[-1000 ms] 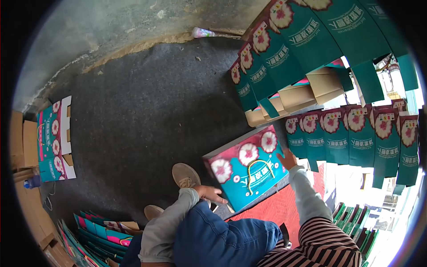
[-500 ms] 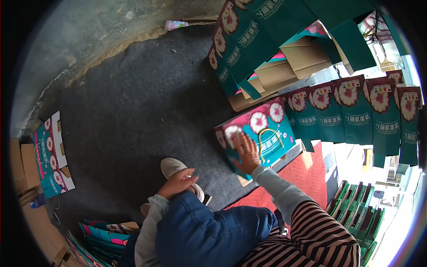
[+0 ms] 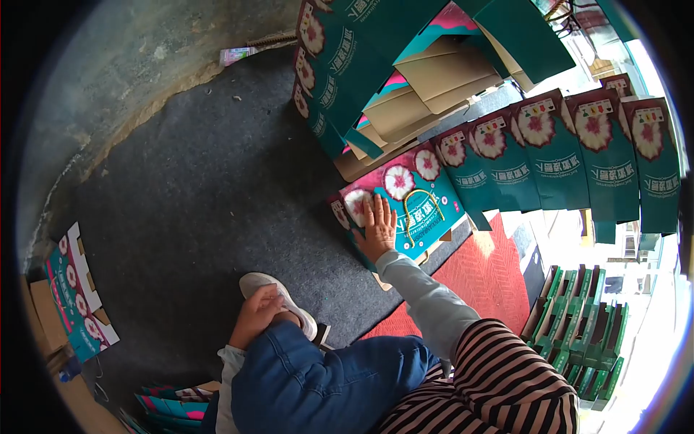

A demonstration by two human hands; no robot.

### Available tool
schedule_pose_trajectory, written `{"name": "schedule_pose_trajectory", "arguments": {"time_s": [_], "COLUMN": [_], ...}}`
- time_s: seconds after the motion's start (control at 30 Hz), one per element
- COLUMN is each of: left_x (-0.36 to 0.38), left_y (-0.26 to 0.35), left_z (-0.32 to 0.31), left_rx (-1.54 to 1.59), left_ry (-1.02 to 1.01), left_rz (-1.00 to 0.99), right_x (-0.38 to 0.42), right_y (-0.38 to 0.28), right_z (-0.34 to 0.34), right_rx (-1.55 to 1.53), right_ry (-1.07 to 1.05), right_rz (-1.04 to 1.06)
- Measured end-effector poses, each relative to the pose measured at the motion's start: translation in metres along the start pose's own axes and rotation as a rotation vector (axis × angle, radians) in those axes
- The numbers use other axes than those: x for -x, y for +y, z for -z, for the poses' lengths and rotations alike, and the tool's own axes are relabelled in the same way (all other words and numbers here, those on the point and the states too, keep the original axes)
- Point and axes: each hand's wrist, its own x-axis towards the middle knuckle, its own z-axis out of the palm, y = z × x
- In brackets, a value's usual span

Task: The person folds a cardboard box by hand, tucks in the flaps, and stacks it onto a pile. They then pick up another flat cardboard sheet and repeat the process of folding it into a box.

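My right hand (image 3: 377, 228) lies flat, fingers spread, on the printed face of a teal and pink carton (image 3: 452, 195). White flower-like pictures and a looped yellow cord handle (image 3: 410, 233) show on that face, the cord just right of my fingers. Nothing is gripped in this hand. My left hand (image 3: 259, 312) hangs over my bent knee (image 3: 289, 354), above a light shoe (image 3: 302, 311). Its fingers are loosely extended, and no object shows in them.
Stacked teal cartons (image 3: 390, 36) with open brown flaps rise beyond the carton. A row of upright cartons (image 3: 549, 163) runs to the right, above green flattened pieces (image 3: 578, 318). Another printed carton (image 3: 72, 293) stands at left. A red mat (image 3: 481, 271) lies beside the dark carpet (image 3: 195, 181).
The view has shifted, so the cartons sit farther left and mostly lower at left. My right hand stays flat on the same carton; my left hand stays by the knee.
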Motion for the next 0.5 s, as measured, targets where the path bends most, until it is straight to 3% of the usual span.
{"name": "schedule_pose_trajectory", "arguments": {"time_s": [0.33,0.5], "left_x": [-0.004,-0.009], "left_y": [-0.001,0.001], "left_z": [0.01,0.008], "left_rx": [-0.097,-0.104], "left_ry": [0.094,0.091], "left_rz": [-0.037,0.005], "right_x": [-0.013,-0.009], "right_y": [0.011,0.049], "right_z": [-0.009,-0.008], "right_rx": [0.053,0.053], "right_ry": [0.011,0.011], "right_rz": [-0.024,0.054]}}
